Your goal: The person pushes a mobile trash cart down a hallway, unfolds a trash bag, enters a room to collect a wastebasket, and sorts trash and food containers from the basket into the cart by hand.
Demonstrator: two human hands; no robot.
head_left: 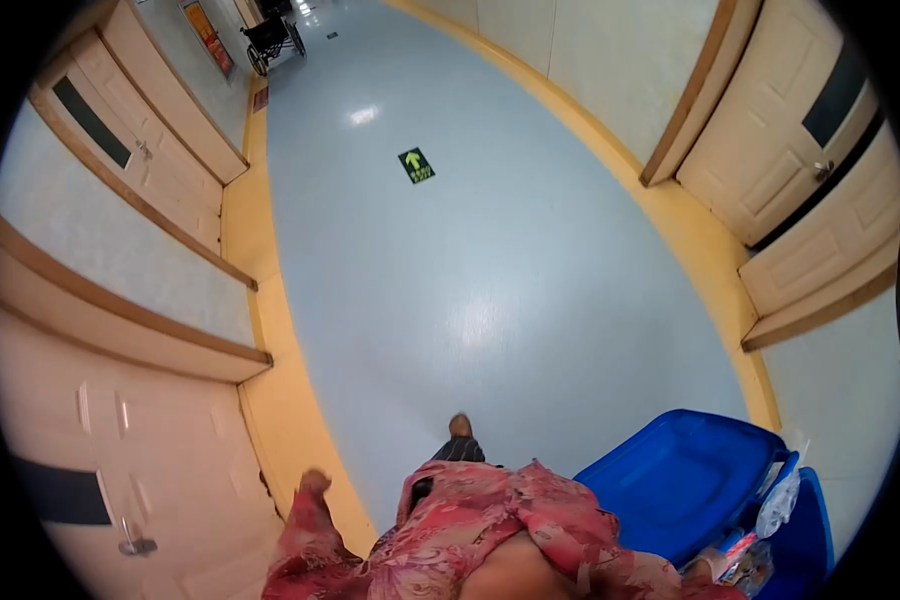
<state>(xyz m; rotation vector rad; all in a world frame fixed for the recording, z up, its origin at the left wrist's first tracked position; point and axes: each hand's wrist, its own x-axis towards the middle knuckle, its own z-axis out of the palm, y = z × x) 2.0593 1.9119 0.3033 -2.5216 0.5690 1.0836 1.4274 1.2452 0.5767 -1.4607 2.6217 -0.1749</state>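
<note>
My left hand (pixel 315 482) hangs at my side over the yellow floor border, small in view. Its fingers look curled together, with nothing seen in them. On the other side, my right hand (pixel 700 572) shows only in part at the end of a red patterned sleeve. It is against a blue bin (pixel 815 520), and its closed fingers blend into the things there. The bin's blue lid (pixel 680 480) is tilted up towards the corridor. Crumpled clear plastic (pixel 778 505) and a red-and-white striped item (pixel 740 545) lie at the bin's edge, close to that hand.
A blue-grey corridor floor (pixel 450 270) runs ahead, bearing a green arrow sign (pixel 416 165). Doors line both sides, including one at left (pixel 130 450) and one at right (pixel 780 140). Far off by the left wall stands a wheelchair (pixel 270 42). My shoe (pixel 459 426) is stepping forward.
</note>
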